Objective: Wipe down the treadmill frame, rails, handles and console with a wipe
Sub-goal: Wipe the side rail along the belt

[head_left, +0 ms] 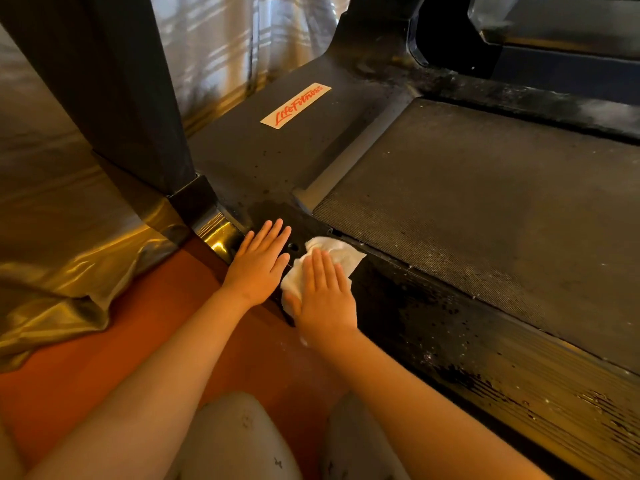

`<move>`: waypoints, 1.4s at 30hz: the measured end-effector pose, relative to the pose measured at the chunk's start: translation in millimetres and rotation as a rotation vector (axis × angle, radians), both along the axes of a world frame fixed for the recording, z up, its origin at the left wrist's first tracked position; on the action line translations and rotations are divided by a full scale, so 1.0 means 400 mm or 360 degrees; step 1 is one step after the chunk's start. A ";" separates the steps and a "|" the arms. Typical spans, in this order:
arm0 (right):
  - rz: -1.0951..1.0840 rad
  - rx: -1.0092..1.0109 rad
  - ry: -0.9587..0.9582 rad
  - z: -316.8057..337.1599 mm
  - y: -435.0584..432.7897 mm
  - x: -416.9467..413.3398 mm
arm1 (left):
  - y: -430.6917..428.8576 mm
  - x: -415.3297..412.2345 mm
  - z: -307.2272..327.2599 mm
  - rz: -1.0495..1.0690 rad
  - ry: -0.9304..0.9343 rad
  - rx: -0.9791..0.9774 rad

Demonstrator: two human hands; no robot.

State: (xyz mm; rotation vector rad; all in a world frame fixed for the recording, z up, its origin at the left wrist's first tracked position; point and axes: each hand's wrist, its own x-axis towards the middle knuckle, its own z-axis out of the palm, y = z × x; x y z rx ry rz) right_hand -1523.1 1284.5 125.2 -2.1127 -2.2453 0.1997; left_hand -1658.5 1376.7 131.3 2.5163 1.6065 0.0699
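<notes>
The person's knees are sitting just behind both hands, which suggests crouching close for reach. The right hand is pressing the white wipe flat onto the treadmill's side rail, its grip wide and fingers straight, likely to spread pressure over the speckled ribbing. Just left of it, the left hand is resting open-palmed on the frame, apparently bracing. Beyond the fingertips, the LifeFitness label is lying on the motor cover; the belt is stretching away rightward, looking dusty.

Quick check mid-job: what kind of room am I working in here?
Likely a home workout room or small gym: a Life Fitness treadmill with its belt, reddish floor, and curtains close beside the upright.
</notes>
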 end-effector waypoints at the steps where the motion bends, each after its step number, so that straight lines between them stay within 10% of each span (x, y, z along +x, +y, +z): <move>1: -0.0033 -0.0055 0.0033 0.008 0.018 0.020 | -0.005 0.005 0.004 0.0018 0.0006 -0.0014; 23: -0.0053 0.0145 0.0101 -0.017 -0.075 0.097 | -0.015 0.118 -0.032 0.0082 -0.0123 0.0262; 31: -0.0084 -0.0475 0.0009 0.074 0.027 0.193 | 0.008 0.085 -0.030 -0.0108 0.0107 0.0386; 42: -0.0445 0.0163 0.0196 -0.024 0.031 0.011 | 0.008 0.083 -0.031 -0.0043 -0.0129 0.0329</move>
